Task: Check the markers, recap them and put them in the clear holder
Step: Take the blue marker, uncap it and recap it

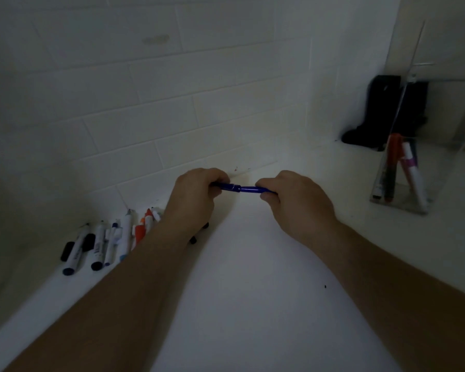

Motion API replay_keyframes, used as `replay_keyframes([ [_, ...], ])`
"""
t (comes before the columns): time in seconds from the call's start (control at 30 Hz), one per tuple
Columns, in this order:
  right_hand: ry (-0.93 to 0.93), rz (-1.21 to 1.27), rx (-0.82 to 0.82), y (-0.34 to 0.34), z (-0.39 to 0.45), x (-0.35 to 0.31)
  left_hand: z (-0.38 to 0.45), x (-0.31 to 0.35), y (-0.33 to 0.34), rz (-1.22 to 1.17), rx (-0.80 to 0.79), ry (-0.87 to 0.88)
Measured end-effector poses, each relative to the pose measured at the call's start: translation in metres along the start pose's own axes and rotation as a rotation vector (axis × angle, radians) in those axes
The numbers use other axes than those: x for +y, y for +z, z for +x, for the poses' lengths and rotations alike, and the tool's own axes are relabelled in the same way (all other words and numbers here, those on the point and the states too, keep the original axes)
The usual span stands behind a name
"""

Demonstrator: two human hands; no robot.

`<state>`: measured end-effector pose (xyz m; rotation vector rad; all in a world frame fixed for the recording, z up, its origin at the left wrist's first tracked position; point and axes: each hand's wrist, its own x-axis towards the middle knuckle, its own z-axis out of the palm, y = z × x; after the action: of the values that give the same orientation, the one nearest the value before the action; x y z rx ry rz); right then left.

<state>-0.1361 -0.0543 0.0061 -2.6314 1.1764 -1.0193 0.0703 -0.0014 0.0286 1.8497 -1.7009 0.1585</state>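
Off to the left of both hands, loose markers [110, 242] lie in a row against the wall. The left hand [196, 194] curls round one end of the blue marker [238, 188]; the right hand [293, 200] pinches the other end. Its long axis runs level between the two sets of fingers, so cap and barrel likely push together along that line. The clear holder [403, 173] stands well right, nearer the right hand.

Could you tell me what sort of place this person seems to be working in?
Probably a plain office or classroom workspace, dimly lit: a white table set against a painted white brick wall, a row of loose markers along it, and a clear holder already holding a few.
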Motion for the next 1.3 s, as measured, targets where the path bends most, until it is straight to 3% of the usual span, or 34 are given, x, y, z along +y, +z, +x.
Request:
replay_keyframes([
  [0.2,-0.022,-0.029,-0.029,0.001,0.001,-0.004,-0.005,0.009,0.001,-0.033,-0.045,0.233],
  [0.4,-0.007,0.058,-0.035,0.002,0.003,-0.002,-0.007,0.011,0.005,-0.052,-0.133,0.184],
  [0.67,0.037,0.148,0.006,0.003,-0.002,-0.008,-0.007,0.022,0.002,-0.049,-0.088,0.212],
  [0.77,0.045,-0.007,0.006,0.000,-0.002,-0.008,-0.012,0.027,0.009,-0.052,-0.105,0.193],
  [0.87,0.038,-0.197,-0.027,-0.004,-0.001,-0.008,-0.015,0.030,0.009,-0.199,-0.069,0.108],
  [1.0,0.079,-0.250,-0.071,-0.020,0.000,-0.006,-0.018,0.035,0.013,-0.258,-0.009,0.092],
  [1.07,0.166,-0.091,0.000,-0.042,0.005,0.003,-0.018,0.038,0.010,-0.297,0.068,0.148],
  [1.17,0.232,0.075,0.234,-0.090,0.008,0.015,-0.016,0.033,0.010,-0.278,0.124,0.293],
  [1.3,0.221,-0.008,0.539,-0.170,0.002,0.027,-0.025,0.047,0.013,-0.210,0.055,0.439],
])
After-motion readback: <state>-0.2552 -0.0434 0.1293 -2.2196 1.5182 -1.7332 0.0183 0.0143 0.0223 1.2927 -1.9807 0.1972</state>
